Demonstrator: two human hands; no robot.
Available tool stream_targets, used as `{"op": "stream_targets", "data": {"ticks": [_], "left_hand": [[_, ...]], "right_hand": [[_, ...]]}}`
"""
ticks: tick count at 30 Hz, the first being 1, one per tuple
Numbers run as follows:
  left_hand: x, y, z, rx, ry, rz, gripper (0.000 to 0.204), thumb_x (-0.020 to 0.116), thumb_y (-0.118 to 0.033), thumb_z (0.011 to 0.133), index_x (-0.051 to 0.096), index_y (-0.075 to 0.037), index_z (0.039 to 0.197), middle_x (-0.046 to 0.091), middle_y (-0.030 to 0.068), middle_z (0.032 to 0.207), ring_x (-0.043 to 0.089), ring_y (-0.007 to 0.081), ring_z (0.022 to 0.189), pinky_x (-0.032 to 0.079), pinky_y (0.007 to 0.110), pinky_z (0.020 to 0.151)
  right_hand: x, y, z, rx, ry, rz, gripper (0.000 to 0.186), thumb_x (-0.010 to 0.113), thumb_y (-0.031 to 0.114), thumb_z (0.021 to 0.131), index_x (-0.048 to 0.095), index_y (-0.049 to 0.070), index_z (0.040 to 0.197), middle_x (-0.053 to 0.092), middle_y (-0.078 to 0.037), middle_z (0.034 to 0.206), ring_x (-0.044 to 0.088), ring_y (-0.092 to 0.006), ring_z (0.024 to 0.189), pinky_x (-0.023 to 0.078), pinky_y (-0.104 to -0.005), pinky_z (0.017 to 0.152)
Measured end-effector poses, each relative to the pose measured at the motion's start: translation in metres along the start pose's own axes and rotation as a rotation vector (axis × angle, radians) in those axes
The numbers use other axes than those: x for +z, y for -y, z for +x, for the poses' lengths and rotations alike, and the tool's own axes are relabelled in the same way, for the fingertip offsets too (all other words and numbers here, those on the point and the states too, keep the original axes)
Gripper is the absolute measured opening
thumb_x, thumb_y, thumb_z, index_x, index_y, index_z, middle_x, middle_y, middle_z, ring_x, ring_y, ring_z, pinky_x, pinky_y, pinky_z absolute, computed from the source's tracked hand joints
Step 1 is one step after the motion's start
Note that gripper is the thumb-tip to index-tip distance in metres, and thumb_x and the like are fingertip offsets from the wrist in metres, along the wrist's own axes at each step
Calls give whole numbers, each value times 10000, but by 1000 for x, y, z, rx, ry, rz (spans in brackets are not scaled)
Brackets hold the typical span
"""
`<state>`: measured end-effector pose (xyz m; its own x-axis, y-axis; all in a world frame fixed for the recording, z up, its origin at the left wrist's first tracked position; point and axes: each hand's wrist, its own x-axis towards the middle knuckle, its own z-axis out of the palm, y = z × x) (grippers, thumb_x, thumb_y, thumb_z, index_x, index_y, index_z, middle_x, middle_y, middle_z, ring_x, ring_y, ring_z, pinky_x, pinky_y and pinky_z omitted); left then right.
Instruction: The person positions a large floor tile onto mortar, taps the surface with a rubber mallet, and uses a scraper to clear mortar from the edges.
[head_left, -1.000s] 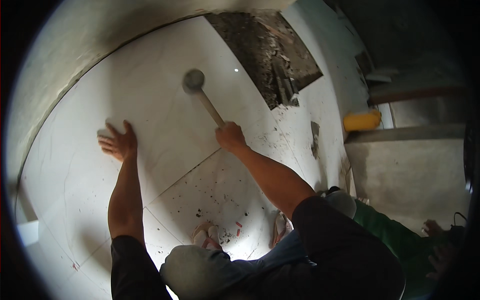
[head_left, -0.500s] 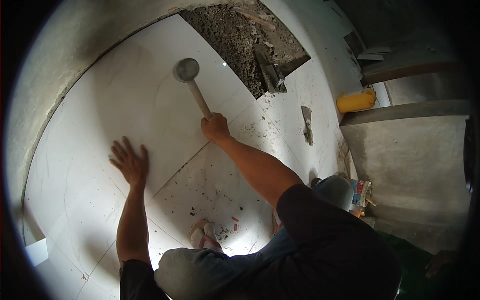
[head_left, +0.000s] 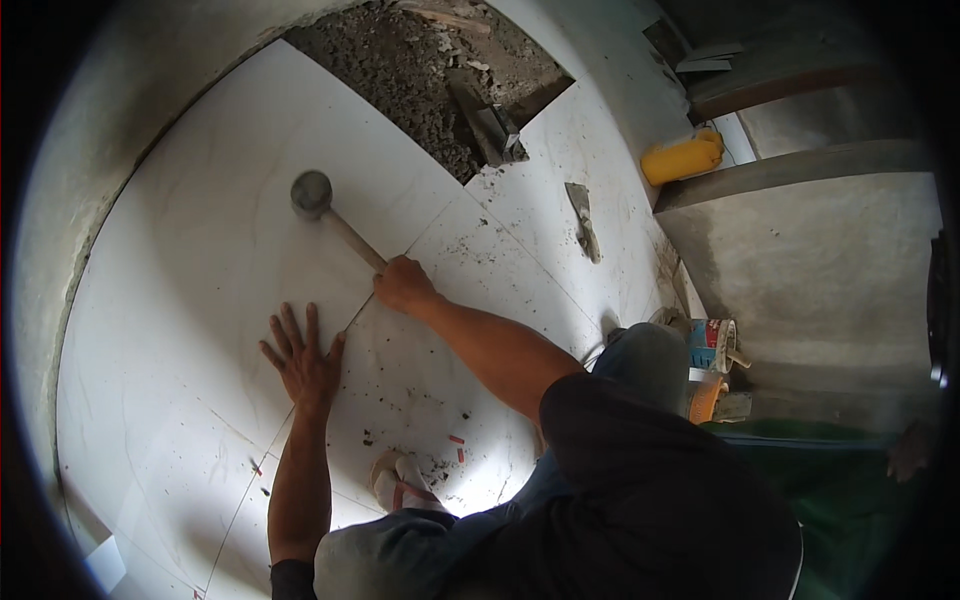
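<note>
My right hand (head_left: 403,286) grips the wooden handle of a mallet; its round grey head (head_left: 311,195) is over a large white marbled tile (head_left: 190,240). My left hand (head_left: 305,365) lies flat with spread fingers beside a tile seam, below the mallet. Beyond the tile's upper edge is an uncovered patch of rough grey mortar (head_left: 375,75), with a dark metal tool (head_left: 488,130) at its near corner. A soiled flat tool (head_left: 582,222) lies on the tiles to the right. Small red pieces (head_left: 458,448) and dark crumbs lie near my sandaled foot.
A curved-looking plastered wall (head_left: 110,120) borders the tiles. At right are a concrete ledge (head_left: 780,164), a yellow container (head_left: 680,160) and paint buckets (head_left: 712,345) beside my knee. Another person's hand (head_left: 907,450) and green clothing (head_left: 810,500) show at lower right.
The mallet and my right hand have moved left, the head dropping lower than half a second ago. My left hand has shifted down and right, still spread. The whole view has also shifted.
</note>
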<state>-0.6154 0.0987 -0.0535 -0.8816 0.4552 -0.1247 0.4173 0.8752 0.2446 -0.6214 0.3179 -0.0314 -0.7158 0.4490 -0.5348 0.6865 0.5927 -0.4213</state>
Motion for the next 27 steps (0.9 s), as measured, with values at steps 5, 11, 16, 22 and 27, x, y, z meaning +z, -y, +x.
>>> {"op": "stream_targets", "data": {"ticks": [5,11,16,22,27], "left_hand": [[0,-1,-3,-2,18,38,693,497,-542,908,313,-201,1483,161,145,1569,99,357,1450,42,618,1124],[0,-7,-2,-7,38,67,696,492,-552,906,313,-206,1482,146,148,1571,86,356,1452,35,621,1122],[-4,-5,0,-40,47,82,700,488,-562,906,312,-206,1483,146,148,1571,79,356,1453,26,630,1119],[-7,-6,6,-66,93,119,804,528,-603,861,254,-206,1503,111,144,1578,58,353,1456,26,622,1125],[-14,-3,11,-77,133,157,848,538,-616,842,216,-207,1512,85,151,1579,61,369,1452,60,626,1123]], "right_hand": [[1,5,-2,-22,-98,108,363,578,257,851,608,-86,964,654,-278,906,653,-398,926,536,-446,825],[-2,-17,-5,-20,-16,42,367,559,256,859,611,-92,965,659,-268,881,664,-388,880,540,-439,807],[-23,2,-19,-69,-64,149,381,548,253,858,616,-107,963,658,-275,892,664,-393,881,541,-440,799],[-32,9,-18,-38,-4,129,334,564,242,874,617,-67,987,664,-247,939,666,-366,911,541,-436,819],[-36,30,-22,-79,-12,135,337,576,254,864,614,-64,968,661,-252,928,659,-392,898,537,-449,814]]}}
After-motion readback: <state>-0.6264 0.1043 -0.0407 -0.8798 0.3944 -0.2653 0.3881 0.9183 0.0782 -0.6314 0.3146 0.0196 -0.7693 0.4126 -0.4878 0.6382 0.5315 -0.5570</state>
